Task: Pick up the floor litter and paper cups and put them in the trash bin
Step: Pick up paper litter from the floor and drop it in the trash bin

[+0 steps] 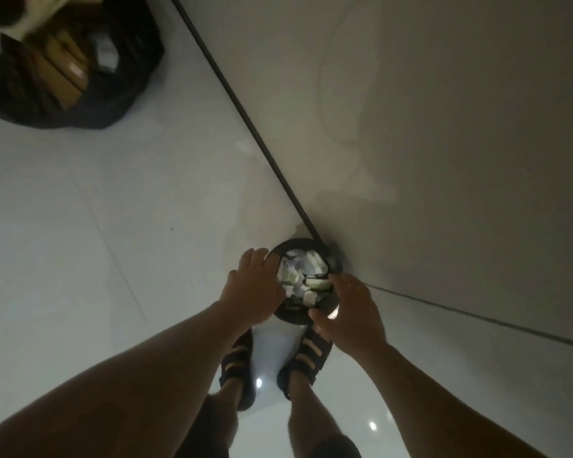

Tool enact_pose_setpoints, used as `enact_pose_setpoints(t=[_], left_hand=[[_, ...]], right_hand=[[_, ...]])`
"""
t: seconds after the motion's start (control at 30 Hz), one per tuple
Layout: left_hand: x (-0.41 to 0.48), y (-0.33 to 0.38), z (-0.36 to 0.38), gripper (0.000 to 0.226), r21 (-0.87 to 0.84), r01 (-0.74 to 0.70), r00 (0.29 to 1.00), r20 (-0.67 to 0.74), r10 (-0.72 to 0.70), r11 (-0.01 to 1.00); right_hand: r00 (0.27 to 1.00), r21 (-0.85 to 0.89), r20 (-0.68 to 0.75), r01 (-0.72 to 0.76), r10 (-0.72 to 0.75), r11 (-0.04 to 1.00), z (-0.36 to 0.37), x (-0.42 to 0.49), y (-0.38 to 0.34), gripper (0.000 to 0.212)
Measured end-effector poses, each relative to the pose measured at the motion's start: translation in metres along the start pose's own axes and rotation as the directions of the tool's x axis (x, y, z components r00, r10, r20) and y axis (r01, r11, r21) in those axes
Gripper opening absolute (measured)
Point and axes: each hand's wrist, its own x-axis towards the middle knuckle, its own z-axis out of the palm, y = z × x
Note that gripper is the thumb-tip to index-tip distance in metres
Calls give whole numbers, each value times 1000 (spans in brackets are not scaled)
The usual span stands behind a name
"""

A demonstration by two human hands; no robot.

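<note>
Left hand (255, 285) lying flat on trash bin (298, 242) left rim | right hand (348, 312) sitting at right rim, grip unclear | likely steadying the full bin.

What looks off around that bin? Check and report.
The trash bin in the corner is heaped to its rim with pale litter, none spilled. One dark speck lies on the floor to its left.

One head-worn wide-angle view looks steeply down past both forearms to the floor (80, 259) and feet, near a wall corner; the dim light blurs detail.
</note>
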Motion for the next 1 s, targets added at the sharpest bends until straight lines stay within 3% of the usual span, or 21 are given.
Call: enact_pose_setpoints(t=[0.2,0.37,0.53,0.7,1.0], left_hand=[[-62,57,-91,56,97,-157,987,-31,160,983],[-118,91,-139,60,155,-352,936,78,344,923],[-167,135,-164,59,221,-520,853,184,488,825],[-229,206,-148,58,270,-768,640,345,687,580],[-437,332,-31,61,184,-975,213,624,752,123]], right_hand=[[988,-2,-152,-9,9,1000,-91,-84,-47,79],[940,91,-293,-153,173,984,-132,-175,-74,82],[852,223,-363,-312,376,923,-123,-285,-81,82],[679,397,-434,-446,592,802,-96,-391,-70,82],[240,703,-368,-560,898,438,4,-610,-16,82]])
